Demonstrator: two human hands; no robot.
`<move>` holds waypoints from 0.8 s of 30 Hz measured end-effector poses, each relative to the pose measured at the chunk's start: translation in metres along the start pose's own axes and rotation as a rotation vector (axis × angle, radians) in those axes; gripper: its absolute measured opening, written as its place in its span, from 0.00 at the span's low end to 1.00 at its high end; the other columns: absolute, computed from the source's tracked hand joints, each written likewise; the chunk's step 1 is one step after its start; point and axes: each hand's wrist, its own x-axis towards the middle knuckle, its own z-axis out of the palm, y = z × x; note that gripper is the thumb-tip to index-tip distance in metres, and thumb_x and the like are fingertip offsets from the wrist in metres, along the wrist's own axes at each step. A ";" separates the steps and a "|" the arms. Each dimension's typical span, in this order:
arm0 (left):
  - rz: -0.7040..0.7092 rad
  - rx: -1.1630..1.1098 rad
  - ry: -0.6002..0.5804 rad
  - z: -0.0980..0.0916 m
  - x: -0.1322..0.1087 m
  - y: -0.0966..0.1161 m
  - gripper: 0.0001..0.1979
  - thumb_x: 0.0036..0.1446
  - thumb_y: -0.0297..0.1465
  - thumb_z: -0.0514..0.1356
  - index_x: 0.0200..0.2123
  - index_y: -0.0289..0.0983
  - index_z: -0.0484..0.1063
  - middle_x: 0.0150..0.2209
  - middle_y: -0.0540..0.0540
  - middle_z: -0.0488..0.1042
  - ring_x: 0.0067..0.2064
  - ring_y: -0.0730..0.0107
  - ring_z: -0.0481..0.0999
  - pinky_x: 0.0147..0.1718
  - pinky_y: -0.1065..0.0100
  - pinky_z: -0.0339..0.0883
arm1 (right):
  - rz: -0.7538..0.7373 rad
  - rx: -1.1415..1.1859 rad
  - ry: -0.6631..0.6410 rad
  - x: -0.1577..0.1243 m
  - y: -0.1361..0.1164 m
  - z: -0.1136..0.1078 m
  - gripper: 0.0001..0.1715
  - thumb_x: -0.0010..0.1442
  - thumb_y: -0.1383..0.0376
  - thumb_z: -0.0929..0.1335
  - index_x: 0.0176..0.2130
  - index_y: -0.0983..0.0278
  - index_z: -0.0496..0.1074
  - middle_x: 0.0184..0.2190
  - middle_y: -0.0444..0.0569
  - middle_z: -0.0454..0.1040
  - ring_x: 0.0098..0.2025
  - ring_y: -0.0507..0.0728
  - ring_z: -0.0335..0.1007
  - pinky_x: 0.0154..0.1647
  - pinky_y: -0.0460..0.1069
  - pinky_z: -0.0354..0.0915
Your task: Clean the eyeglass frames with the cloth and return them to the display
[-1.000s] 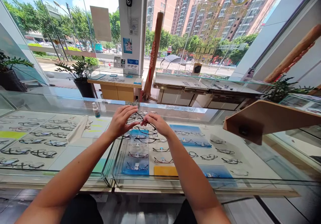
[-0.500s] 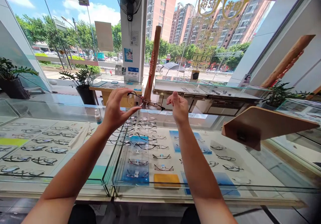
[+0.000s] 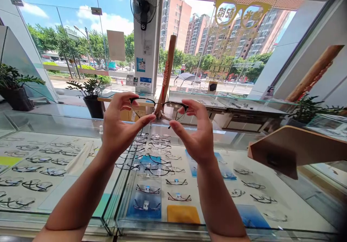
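Observation:
A pair of eyeglasses with a dark upper rim and clear lenses is held up in front of me, above the glass counter. My left hand grips its left end, with fingers along the top corner and the thumb under the lens. At the other end, my right hand has its fingers at the top right corner and its thumb below the lens. The folded or open state of the temples is hard to make out. Beneath both hands, rows of eyeglass frames lie inside the display case.
A brown wooden board juts over the counter at the right. Potted plants, a leaning wooden post and more display counters stand beyond. A wall fan hangs on the pillar. An orange cloth lies in the case.
My right hand has moved from beside the eyeglasses onto their right end. The eyeglasses have turned from a slant to nearly level, facing me more squarely. The camera view has shifted slightly.

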 end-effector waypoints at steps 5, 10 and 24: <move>-0.038 -0.044 -0.009 0.008 -0.001 -0.004 0.32 0.54 0.47 0.81 0.56 0.46 0.76 0.46 0.48 0.79 0.44 0.65 0.81 0.44 0.63 0.78 | 0.078 0.003 -0.011 0.002 0.006 0.003 0.32 0.67 0.47 0.78 0.64 0.52 0.73 0.52 0.51 0.79 0.54 0.63 0.79 0.60 0.63 0.77; -0.047 -0.057 -0.048 0.008 0.001 -0.008 0.30 0.55 0.47 0.80 0.56 0.46 0.77 0.45 0.48 0.79 0.45 0.64 0.81 0.45 0.62 0.80 | 0.164 0.075 0.025 0.002 0.015 0.005 0.32 0.64 0.46 0.79 0.60 0.54 0.74 0.48 0.50 0.79 0.51 0.62 0.79 0.60 0.62 0.77; -0.073 -0.172 -0.016 0.010 0.005 -0.019 0.33 0.55 0.46 0.81 0.60 0.44 0.77 0.50 0.44 0.83 0.50 0.62 0.85 0.50 0.62 0.83 | 0.207 0.151 0.021 0.005 0.023 0.001 0.31 0.66 0.46 0.78 0.61 0.54 0.75 0.53 0.52 0.81 0.57 0.63 0.81 0.60 0.63 0.80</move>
